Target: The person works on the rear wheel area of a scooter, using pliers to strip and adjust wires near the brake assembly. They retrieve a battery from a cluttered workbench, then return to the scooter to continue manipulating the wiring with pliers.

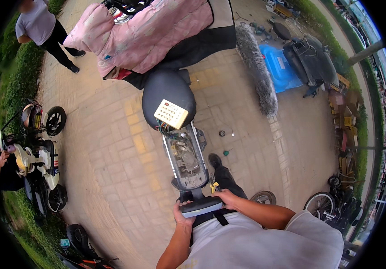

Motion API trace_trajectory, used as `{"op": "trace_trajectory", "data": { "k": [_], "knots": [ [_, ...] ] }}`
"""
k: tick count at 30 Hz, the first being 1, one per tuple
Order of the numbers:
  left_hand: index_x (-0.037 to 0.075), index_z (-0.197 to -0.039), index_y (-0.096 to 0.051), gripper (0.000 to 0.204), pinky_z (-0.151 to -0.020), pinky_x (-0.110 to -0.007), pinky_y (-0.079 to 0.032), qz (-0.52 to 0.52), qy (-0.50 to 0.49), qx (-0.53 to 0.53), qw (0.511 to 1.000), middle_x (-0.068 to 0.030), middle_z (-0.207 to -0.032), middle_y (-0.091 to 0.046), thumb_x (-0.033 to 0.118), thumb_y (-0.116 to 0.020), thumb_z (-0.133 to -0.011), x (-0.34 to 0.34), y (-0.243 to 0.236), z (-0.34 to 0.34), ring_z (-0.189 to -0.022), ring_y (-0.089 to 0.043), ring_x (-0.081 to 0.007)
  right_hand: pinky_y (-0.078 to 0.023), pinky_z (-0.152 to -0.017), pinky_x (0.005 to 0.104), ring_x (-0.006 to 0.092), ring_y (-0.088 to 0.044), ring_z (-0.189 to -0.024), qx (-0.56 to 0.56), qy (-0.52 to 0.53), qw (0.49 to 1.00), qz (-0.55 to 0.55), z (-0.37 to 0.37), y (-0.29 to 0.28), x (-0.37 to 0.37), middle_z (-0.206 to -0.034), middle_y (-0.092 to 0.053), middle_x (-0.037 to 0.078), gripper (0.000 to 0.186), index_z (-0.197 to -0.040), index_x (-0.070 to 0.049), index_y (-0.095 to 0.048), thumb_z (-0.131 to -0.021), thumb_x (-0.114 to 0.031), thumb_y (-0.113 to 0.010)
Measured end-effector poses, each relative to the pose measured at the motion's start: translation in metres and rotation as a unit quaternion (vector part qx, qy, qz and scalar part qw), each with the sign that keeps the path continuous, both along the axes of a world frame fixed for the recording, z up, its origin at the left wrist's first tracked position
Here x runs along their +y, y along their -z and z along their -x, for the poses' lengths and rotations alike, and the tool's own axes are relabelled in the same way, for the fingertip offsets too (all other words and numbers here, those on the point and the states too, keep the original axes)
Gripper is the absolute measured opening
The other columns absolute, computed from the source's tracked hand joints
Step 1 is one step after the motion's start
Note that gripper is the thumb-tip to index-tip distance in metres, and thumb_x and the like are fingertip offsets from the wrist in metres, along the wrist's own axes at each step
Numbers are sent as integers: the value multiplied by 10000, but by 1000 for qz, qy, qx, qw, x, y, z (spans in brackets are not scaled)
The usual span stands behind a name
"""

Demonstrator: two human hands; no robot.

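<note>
Brick paving [112, 175] surrounds the scooter [168, 89]; left hand [183, 213] and right hand [227, 198] grip its backrest [203, 206], seemingly positioning it; next move likely needs steadiness.

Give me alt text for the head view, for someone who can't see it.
Left hand and right hand at either end of a dark padded bar behind a scooter's open frame. A cream wired box lies on the black seat; a pink quilted cover drapes the front.

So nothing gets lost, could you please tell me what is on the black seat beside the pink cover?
A cream panel with round marks lies there, coloured wires by its edge; the patch of black seat beneath is hidden.
</note>
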State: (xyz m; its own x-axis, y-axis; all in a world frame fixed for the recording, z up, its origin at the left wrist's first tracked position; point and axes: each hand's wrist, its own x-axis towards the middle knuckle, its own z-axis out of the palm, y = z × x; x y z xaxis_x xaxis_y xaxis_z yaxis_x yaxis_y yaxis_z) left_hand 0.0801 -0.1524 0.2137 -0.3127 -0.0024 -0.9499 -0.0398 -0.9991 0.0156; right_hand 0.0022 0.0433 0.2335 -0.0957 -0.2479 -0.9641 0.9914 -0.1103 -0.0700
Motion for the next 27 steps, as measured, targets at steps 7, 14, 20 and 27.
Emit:
{"op": "trace_trajectory", "data": {
  "k": [7,14,20,27],
  "knots": [
    [136,-561,-454,318,-811,-421,-483,48,40,-29,998,-43,-578,-511,247,-561,-839,-31,12,-1,-707,-567,-244,-507,-553,349,192,-633,-682,-25,56,997,42,-16,28,-29,-794,-632,75,225,-915,24,-624,-780,-145,-687],
    [112,-576,-504,341,-785,-438,-477,104,33,-7,994,-71,-601,-557,277,-516,-875,-33,43,-9,-677,-572,-266,-504,-601,345,166,-628,-742,-62,-71,993,77,-4,66,-21,-848,-645,44,228,-1000,-54,-652,-833,-208,-654],
    [69,-714,-595,400,-783,-468,-474,202,-17,-39,978,-108,-712,-602,406,-483,-898,-31,56,-25,-736,-584,-308,-445,-932,490,283,-488,-1230,-12,-168,972,163,85,78,55,-1281,-535,149,467,-1238,-10,-510,-915,-339,-581],
    [162,-1326,-450,599,-1028,-511,-257,251,-121,-409,869,-17,-1361,-471,576,-336,-907,124,79,-121,-1289,-381,-259,-500,-829,482,294,-575,-1095,93,-112,989,15,258,171,291,-1211,-562,171,425,-1155,-4,-531,-885,-316,-632]
  ]
}}
